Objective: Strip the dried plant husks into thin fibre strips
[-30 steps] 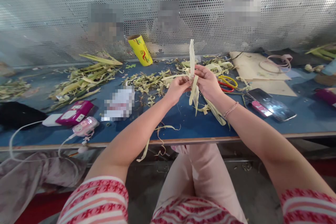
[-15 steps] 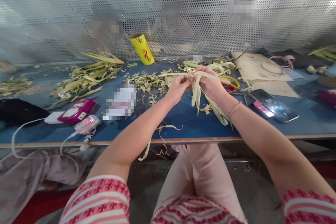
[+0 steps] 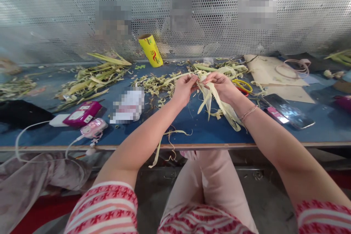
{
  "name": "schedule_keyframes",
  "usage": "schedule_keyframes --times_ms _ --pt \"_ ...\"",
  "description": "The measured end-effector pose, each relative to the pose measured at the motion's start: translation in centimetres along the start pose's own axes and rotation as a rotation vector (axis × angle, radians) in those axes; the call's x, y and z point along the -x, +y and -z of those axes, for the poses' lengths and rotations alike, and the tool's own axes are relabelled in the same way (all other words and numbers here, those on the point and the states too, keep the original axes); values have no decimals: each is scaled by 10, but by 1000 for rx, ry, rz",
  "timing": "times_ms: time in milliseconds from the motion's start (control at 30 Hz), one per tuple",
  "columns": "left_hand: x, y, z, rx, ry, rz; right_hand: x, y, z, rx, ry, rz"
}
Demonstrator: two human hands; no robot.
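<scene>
You're gripping a bundle of pale yellow-green leaf strips (image 3: 210,93) w/ both hands above the blue table (image 3: 192,128): left hand (image 3: 184,88) is pinching the strip ends at the top, right hand (image 3: 223,86) is closing round them just beside it, so the loose ends are hanging down & trailing onto the table. Holding them raised is probably keeping the strips clear of the heap of shredded leaf scraps (image 3: 153,84) behind your left hand. Yellow-handled scissors (image 3: 244,86) are lying just past your right hand, a black smartphone (image 3: 287,110) further right, a yellow film roll (image 3: 150,50) leaning at the perforated metal screen (image 3: 55,7).
</scene>
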State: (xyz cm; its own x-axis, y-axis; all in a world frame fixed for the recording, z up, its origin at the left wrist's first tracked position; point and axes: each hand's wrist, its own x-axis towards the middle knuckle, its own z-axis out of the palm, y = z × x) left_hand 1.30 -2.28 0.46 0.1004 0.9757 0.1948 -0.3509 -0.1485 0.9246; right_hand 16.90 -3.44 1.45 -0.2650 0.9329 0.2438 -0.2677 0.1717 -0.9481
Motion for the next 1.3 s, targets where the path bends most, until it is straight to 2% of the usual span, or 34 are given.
schedule_keyframes --times_ms 133,300,433,533,633,700,833,900,1000,1100,1167,1233,1300 --pt "0 -1 -1 -1 -12 22 3 -4 -2 16 -81 14" --pt "2 -2 -5 -2 -144 218 -2 2 0 116 55 36" --pt "6 -4 -5 -27 -246 364 -9 11 5 402 150 155" --pt "9 -8 -5 -60 -279 397 -11 14 8 656 168 278" --pt "9 -13 -4 -70 -328 368 -11 16 9 873 114 403" --pt "8 -15 -3 -72 -343 334 -10 16 12 953 26 460" --pt "7 -15 -2 -80 -309 294 -9 11 19 1047 -232 500" --pt "8 -15 -2 -95 -290 297 -9 8 19 1040 -241 491" --pt "8 -14 -2 -110 -294 313 -9 4 12 886 -63 381" --pt "8 -14 -2 -140 -310 352 -11 6 8 529 129 59" --pt "7 -14 -2 -156 -299 390 -16 9 13 303 189 -175" --pt "6 -13 -2 -161 -304 435 -21 9 24 314 224 -317" --pt "5 -13 -2 -142 -318 462 -23 1 35 543 241 -376"
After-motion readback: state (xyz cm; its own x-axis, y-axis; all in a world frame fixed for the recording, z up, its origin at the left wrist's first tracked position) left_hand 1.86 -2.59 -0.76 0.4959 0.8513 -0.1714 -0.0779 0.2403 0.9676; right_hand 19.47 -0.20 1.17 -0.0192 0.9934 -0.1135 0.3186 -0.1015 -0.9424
